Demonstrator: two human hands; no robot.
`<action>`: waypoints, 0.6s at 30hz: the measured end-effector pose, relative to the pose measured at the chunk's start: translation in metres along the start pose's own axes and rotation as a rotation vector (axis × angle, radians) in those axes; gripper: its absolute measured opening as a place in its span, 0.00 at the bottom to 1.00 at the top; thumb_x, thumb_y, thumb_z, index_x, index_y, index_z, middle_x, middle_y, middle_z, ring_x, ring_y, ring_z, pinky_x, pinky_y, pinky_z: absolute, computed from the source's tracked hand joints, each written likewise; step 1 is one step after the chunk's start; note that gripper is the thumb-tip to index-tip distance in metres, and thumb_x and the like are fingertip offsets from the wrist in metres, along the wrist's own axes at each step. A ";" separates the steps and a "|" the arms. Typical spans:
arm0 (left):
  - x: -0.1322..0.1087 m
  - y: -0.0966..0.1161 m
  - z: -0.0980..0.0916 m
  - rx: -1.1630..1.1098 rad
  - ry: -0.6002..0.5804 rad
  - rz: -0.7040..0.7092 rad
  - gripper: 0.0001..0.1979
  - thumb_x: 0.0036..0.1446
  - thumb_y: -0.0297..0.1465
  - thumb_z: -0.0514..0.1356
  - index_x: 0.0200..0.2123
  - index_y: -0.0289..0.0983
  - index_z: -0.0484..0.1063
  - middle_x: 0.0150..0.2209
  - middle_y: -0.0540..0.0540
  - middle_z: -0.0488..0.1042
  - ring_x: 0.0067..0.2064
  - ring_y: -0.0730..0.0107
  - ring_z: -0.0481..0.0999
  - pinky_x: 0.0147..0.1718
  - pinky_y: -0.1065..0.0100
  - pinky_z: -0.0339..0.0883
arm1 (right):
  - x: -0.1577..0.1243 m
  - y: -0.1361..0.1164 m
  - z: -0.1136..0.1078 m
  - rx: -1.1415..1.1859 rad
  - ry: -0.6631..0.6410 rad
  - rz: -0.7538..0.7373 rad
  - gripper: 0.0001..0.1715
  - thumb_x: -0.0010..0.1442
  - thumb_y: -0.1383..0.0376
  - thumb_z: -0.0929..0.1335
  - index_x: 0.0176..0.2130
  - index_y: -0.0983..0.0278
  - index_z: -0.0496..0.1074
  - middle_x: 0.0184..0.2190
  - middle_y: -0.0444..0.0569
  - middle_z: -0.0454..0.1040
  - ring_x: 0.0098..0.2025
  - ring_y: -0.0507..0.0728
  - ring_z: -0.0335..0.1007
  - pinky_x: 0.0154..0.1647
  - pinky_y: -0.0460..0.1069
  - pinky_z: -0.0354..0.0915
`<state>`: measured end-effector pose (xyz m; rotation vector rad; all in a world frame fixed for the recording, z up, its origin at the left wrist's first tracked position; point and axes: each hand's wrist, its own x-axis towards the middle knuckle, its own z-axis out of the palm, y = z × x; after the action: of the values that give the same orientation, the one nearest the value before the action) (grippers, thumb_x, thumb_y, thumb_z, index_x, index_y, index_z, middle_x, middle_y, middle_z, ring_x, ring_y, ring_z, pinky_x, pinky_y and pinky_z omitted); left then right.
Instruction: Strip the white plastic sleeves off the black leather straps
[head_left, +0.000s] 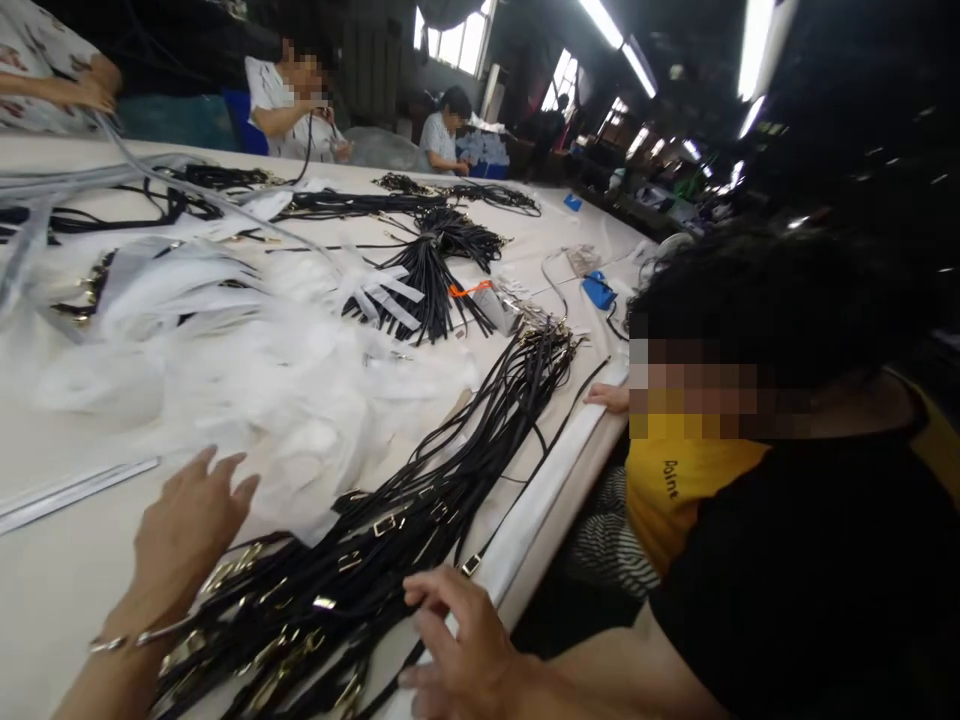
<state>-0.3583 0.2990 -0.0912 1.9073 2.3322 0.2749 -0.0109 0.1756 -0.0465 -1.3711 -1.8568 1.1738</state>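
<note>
Writing: "Point", yellow shirt
Black straps: foremost buckled bundle, along right edge of surface
Blue packets: 2, farther along same edge
Far-edge co-workers: 3
Left hand: empty, fingers spread, beside straps
Right hand: outside view, cannot tell

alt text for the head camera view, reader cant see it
A left hand, fingers spread, is beside a heap of black straps with golden buckles on a pale table; another hand is at the straps' right edge. White sheeting lies beyond, and a co-worker in black and yellow is at right.
</note>
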 end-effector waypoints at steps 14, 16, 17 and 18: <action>-0.214 0.042 -0.026 -0.398 0.036 -0.093 0.17 0.64 0.42 0.51 0.42 0.39 0.74 0.41 0.44 0.78 0.40 0.62 0.77 0.41 0.63 0.73 | -0.106 0.040 0.008 0.211 -0.618 0.064 0.14 0.65 0.58 0.66 0.47 0.61 0.72 0.48 0.51 0.73 0.47 0.57 0.71 0.47 0.55 0.71; -0.243 0.068 -0.016 -0.416 0.072 -0.007 0.15 0.65 0.40 0.51 0.42 0.39 0.74 0.40 0.45 0.79 0.40 0.65 0.78 0.40 0.66 0.73 | -0.114 0.037 0.006 0.207 -0.645 0.050 0.14 0.65 0.58 0.66 0.49 0.59 0.71 0.51 0.51 0.71 0.48 0.57 0.71 0.46 0.53 0.71; -0.255 0.084 -0.006 -0.397 0.092 0.057 0.14 0.66 0.38 0.51 0.44 0.39 0.74 0.42 0.44 0.79 0.43 0.64 0.78 0.42 0.66 0.73 | -0.112 0.038 0.005 0.200 -0.646 0.042 0.14 0.65 0.58 0.66 0.49 0.59 0.71 0.51 0.51 0.71 0.48 0.57 0.70 0.45 0.53 0.71; -0.265 0.101 0.007 -0.356 0.112 0.128 0.15 0.66 0.36 0.51 0.48 0.39 0.73 0.46 0.43 0.78 0.48 0.64 0.77 0.46 0.65 0.72 | -0.106 0.040 0.004 0.189 -0.641 0.032 0.14 0.65 0.58 0.66 0.49 0.60 0.71 0.51 0.51 0.71 0.47 0.57 0.71 0.45 0.54 0.71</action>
<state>-0.2065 0.0588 -0.0831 1.9016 2.0513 0.7715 0.0392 0.0780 -0.0761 -0.9849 -2.0594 1.9150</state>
